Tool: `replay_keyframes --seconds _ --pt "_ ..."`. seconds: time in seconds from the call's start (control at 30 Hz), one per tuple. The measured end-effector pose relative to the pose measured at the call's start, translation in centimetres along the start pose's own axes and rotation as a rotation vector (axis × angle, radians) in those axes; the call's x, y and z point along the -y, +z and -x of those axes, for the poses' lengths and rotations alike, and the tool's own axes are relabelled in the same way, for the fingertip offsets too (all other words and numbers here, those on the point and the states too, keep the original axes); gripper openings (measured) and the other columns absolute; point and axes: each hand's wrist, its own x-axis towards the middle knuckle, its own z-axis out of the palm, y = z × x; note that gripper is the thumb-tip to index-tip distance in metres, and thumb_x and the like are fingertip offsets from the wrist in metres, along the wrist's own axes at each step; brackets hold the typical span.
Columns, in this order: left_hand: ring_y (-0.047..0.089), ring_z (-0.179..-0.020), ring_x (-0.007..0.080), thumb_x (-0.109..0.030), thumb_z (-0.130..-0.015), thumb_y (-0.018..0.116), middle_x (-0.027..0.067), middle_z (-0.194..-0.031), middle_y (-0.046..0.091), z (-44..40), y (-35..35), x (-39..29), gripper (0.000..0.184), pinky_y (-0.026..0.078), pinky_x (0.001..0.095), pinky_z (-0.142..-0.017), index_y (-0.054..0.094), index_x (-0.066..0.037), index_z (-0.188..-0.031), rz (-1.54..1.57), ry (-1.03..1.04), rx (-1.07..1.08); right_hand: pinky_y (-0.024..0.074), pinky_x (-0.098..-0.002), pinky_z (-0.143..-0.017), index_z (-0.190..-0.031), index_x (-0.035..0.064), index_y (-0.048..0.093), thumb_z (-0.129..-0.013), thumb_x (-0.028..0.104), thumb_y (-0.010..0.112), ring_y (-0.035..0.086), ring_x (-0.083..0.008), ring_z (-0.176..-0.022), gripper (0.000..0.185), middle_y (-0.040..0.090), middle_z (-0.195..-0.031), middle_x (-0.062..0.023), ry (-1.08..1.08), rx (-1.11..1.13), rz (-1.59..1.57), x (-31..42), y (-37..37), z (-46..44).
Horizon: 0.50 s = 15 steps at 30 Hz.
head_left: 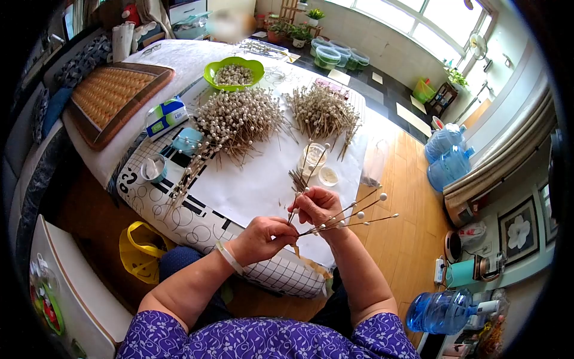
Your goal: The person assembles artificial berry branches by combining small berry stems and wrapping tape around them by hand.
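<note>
My left hand (266, 238) is closed, its thumb and fingers pinching the lower ends of thin brown artificial berry stems (360, 215) dotted with white beads, which fan out to the right. My right hand (318, 206) is closed in a pinch just above, on another such stem; its exact grip is partly hidden. Beyond the right hand stand a small round tub (314, 154) with pale contents and its white lid (328, 176). Two heaps of similar stems lie farther off, a larger left heap (239, 116) and a right heap (323, 110).
A green bowl (210, 75) of loose white beads stands behind the heaps. On the left are a tissue pack (166, 116), a blue box (188, 141) and a small cup (154, 169). A yellow bag (136, 254) hangs below the table edge. Blue water bottles (451, 167) stand at right.
</note>
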Motion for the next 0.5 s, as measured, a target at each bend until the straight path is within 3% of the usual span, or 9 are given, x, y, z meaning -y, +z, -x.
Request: replay_keyframes --seconds 0.27,0.37,0.5 --pt "0.062 -0.068 0.0191 0.002 -0.074 0.06 0.0127 -0.078 0.062 0.1 -0.1 0.2 0.004 0.05 0.027 -0.061 0.061 0.004 -0.077 0.005 -0.002 0.016 0.0408 -0.0193 -0.046 -0.08 0.0015 0.057 -0.082 0.01 0.057 0.051 -0.0076 -0.052 0.009 0.062 -0.072 -0.008 0.018 -0.002 0.074 0.0 -0.2 -0.2" --pt "0.062 -0.067 0.0189 0.002 -0.074 0.06 0.0126 -0.077 0.063 0.1 0.0 0.2 0.003 0.05 0.0267 -0.06 0.06 0.004 -0.077 0.012 0.0 -0.006 0.0374 -0.0179 -0.046 -0.09 0.0024 0.06 -0.081 0.012 0.06 0.053 -0.0078 -0.059 0.013 0.063 -0.078 -0.0074 -0.085 -0.083 -0.013 0.5 -0.9 -0.4" --pt "0.062 -0.067 0.0184 0.002 -0.074 0.06 0.0114 -0.075 0.063 0.1 0.2 0.3 0.003 0.05 0.0263 -0.06 0.06 0.003 -0.076 0.015 0.002 0.023 0.0353 -0.0172 -0.046 -0.086 0.002 0.061 -0.08 0.016 0.062 0.051 -0.0056 -0.058 0.016 0.062 -0.075 -0.0046 -0.177 -0.162 -0.08 0.6 -1.5 -1.0"
